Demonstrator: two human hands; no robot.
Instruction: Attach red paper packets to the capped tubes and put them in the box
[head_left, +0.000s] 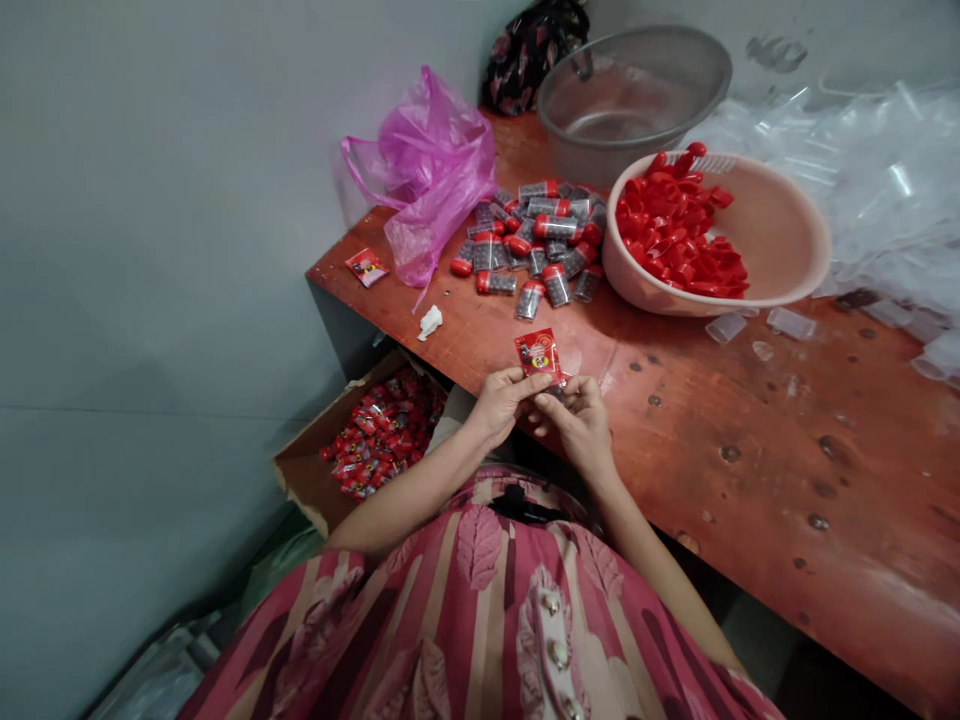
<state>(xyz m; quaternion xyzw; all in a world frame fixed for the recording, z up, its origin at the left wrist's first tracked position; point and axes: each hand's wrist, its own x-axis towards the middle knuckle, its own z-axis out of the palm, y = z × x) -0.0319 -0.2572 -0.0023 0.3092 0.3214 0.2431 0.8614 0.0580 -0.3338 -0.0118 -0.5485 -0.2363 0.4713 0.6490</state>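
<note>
Between my two hands, at the table's front edge, is a small red printed packet (538,355). My left hand (504,402) pinches its lower left part between thumb and fingers. My right hand (579,420) has its fingers closed at the packet's lower right corner, around a small dark object that is mostly hidden. Beyond them on the table lies a heap of small clear tubes (556,228) with red caps and dark contents. Another red packet (367,267) lies flat near the table's left corner.
On the reddish table (750,420) stand a pink basin (787,230) of red caps and a grey basin (637,95). Clear empty tubes (885,190) pile up at right. A purple bag (442,150) and white scrap (430,322) lie left; a box (311,455) of red items sits below.
</note>
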